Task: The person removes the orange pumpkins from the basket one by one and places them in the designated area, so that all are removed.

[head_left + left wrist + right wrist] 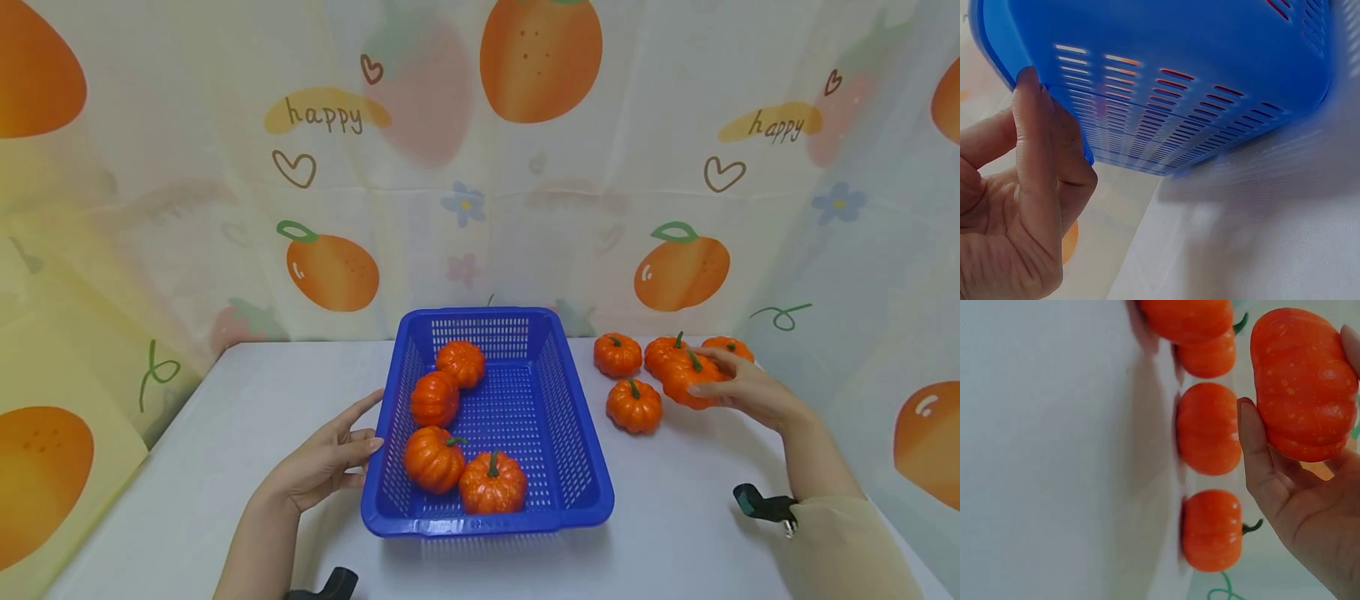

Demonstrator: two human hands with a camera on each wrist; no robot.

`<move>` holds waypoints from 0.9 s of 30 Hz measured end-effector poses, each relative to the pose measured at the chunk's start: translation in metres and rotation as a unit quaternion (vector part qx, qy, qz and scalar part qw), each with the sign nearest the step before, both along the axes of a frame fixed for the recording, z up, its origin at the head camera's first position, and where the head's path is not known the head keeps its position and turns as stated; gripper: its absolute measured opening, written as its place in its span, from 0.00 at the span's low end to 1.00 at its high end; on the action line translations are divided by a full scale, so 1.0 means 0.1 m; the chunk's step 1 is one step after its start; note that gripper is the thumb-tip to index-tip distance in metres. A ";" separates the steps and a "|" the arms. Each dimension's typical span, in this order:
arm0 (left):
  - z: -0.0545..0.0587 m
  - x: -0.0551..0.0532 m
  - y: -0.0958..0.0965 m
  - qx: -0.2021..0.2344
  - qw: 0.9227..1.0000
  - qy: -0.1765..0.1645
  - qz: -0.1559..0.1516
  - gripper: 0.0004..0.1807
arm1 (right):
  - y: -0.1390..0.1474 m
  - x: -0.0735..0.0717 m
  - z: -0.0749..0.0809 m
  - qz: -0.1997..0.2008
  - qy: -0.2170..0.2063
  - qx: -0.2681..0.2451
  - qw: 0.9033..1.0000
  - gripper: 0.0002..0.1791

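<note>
My left hand (pixel 322 458) holds the left rim of a blue plastic basket (pixel 581 417), with its index finger stretched along the edge. In the left wrist view, its fingertips (pixel 1027 81) meet the rim beside the slotted wall. Several small orange pumpkins (pixel 433 460) lie in the basket's left and near part. To the right, my right hand (pixel 750 390) grips another orange pumpkin (pixel 1304 387) between thumb and fingers. That pumpkin is raised off the table in the right wrist view and partly covers a pumpkin (pixel 660 354) behind it.
More pumpkins stand on the white table (pixel 300 375) right of the basket: one at the back (pixel 617 356), one nearer (pixel 634 407) and one at the far right (pixel 729 345). A fruit-printed curtain (pixel 525 250) hangs behind the table.
</note>
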State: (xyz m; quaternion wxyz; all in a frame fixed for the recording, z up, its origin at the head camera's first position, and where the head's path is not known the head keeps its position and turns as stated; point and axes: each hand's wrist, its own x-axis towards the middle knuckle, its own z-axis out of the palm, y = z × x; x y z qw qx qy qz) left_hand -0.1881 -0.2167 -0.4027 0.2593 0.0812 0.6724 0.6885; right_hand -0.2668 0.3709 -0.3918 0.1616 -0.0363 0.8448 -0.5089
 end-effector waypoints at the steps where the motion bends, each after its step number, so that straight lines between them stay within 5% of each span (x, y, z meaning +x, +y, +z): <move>1: 0.00 0.00 0.00 0.001 1.000 0.000 0.000 0.45 | 0.02 0.00 -0.02 -0.001 -0.002 0.003 1.000 0.47; 27: 0.03 0.01 0.00 0.003 1.000 -0.005 -0.003 0.45 | 0.23 0.01 -0.35 0.021 -0.034 0.045 0.998 0.47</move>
